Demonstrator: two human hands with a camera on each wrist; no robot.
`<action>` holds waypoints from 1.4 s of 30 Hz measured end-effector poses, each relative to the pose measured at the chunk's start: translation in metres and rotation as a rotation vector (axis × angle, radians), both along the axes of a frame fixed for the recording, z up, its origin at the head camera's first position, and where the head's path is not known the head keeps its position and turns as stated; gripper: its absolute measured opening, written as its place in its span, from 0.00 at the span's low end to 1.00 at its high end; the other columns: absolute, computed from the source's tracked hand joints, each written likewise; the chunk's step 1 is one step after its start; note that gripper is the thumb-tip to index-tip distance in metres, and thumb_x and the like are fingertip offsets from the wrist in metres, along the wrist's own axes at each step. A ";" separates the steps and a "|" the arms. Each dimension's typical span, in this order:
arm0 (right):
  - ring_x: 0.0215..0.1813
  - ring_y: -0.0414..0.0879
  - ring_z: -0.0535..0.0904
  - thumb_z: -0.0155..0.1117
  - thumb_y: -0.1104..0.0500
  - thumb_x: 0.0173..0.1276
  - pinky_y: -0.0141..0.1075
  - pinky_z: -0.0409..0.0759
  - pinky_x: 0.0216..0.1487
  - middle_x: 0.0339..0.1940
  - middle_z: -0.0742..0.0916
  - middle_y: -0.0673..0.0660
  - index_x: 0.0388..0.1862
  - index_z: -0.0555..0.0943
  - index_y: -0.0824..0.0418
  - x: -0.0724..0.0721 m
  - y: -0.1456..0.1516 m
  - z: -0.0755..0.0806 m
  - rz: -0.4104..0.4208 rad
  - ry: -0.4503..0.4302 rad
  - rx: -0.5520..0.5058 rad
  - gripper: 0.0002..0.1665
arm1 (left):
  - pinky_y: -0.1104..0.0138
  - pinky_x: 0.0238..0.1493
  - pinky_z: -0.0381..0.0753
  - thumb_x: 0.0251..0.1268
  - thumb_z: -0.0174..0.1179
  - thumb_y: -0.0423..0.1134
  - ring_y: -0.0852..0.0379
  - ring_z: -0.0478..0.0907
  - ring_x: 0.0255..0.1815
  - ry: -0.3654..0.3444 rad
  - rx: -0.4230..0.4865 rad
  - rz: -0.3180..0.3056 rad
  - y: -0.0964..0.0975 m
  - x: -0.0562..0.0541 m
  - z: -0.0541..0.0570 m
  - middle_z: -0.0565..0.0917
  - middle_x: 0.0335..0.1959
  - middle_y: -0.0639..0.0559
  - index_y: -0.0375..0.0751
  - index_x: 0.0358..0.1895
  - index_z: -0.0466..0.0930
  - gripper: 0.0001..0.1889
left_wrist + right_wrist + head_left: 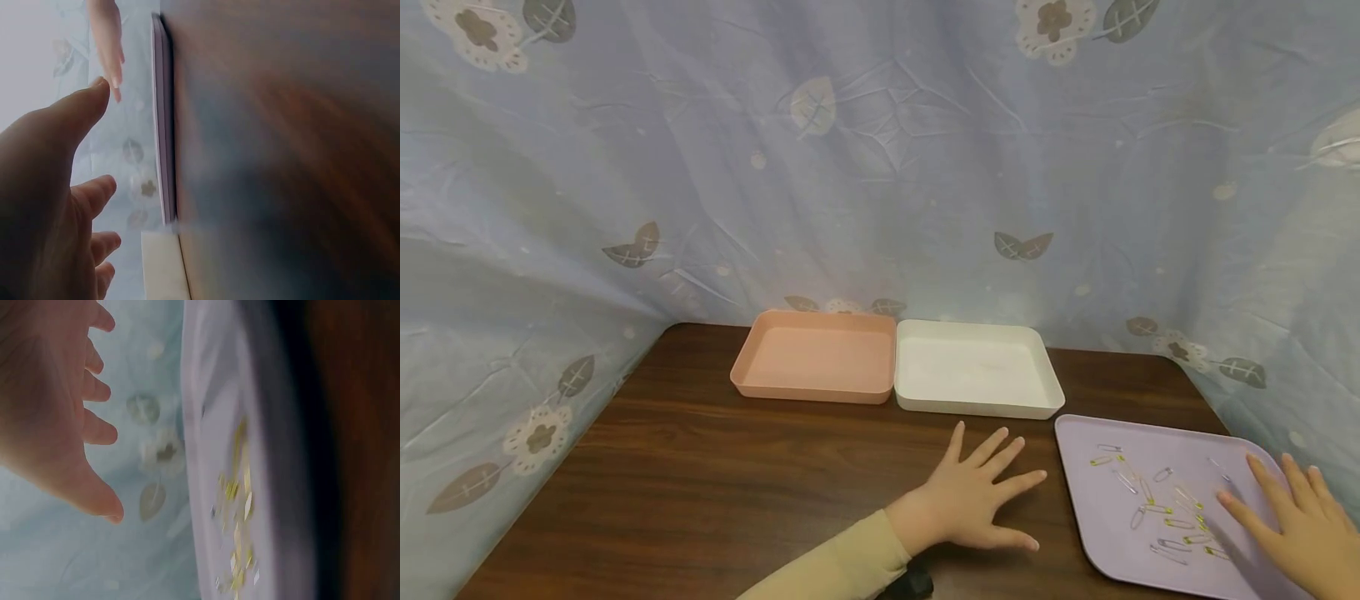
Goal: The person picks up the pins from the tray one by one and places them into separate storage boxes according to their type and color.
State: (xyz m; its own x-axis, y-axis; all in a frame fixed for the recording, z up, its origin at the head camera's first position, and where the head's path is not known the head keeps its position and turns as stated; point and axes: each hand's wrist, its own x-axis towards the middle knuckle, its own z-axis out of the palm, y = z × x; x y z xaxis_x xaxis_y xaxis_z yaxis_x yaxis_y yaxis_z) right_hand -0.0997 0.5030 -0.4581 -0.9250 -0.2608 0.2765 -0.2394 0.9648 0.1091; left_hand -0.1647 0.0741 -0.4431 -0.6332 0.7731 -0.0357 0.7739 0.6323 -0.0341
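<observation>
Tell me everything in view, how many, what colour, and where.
Table: 1, dark brown, foreground
Cloth: count unclear, patterned blue, behind table
Pink tray: 1, pink, table's back left
White tray: 1, white, right of pink tray
Lilac tray: 1, lilac, table's right
Safety pins: many, silver and yellow, on lilac tray
Dark object: 1, black, bottom edge
Sleeve: 1, pale yellow, bottom centre
Left hand: 1, fingers spread, over table
Right hand: 1, over lilac tray's right side

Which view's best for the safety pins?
Head view: it looks down on the safety pins spread over the lilac tray, with many outlines readable. The right wrist view catches them at a low angle, blurred and bunched into yellow and silvery bits. The left wrist view shows the tray's side but no pins.
</observation>
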 end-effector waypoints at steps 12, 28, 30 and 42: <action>0.79 0.67 0.27 0.42 0.08 0.38 0.66 0.26 0.74 0.82 0.44 0.59 0.78 0.42 0.30 0.023 0.043 -0.034 0.273 0.284 0.034 0.68 | 0.42 0.77 0.36 0.56 0.27 0.83 0.61 0.25 0.81 -0.108 -0.140 -0.014 0.049 -0.002 -0.002 0.34 0.80 0.68 0.83 0.72 0.24 0.42; 0.77 0.52 0.18 0.51 0.14 0.47 0.58 0.19 0.75 0.80 0.33 0.50 0.76 0.33 0.26 0.036 0.053 -0.050 0.205 0.176 0.052 0.63 | 0.46 0.78 0.41 0.55 0.32 0.83 0.64 0.25 0.81 -0.157 -0.202 -0.006 0.066 0.002 0.002 0.33 0.79 0.74 0.89 0.71 0.32 0.39; 0.77 0.50 0.19 0.50 0.14 0.47 0.57 0.20 0.75 0.81 0.34 0.50 0.76 0.35 0.26 0.036 0.053 -0.050 0.224 0.186 0.048 0.63 | 0.46 0.78 0.42 0.55 0.33 0.83 0.64 0.26 0.81 -0.161 -0.195 -0.006 0.065 0.001 0.003 0.34 0.79 0.74 0.89 0.71 0.33 0.39; 0.79 0.51 0.23 0.48 0.15 0.49 0.61 0.23 0.74 0.82 0.40 0.48 0.78 0.42 0.30 0.039 0.038 -0.054 0.337 0.215 0.038 0.60 | 0.42 0.77 0.45 0.54 0.37 0.83 0.61 0.26 0.81 -0.181 -0.175 -0.035 0.042 0.006 0.001 0.34 0.80 0.69 0.84 0.72 0.32 0.43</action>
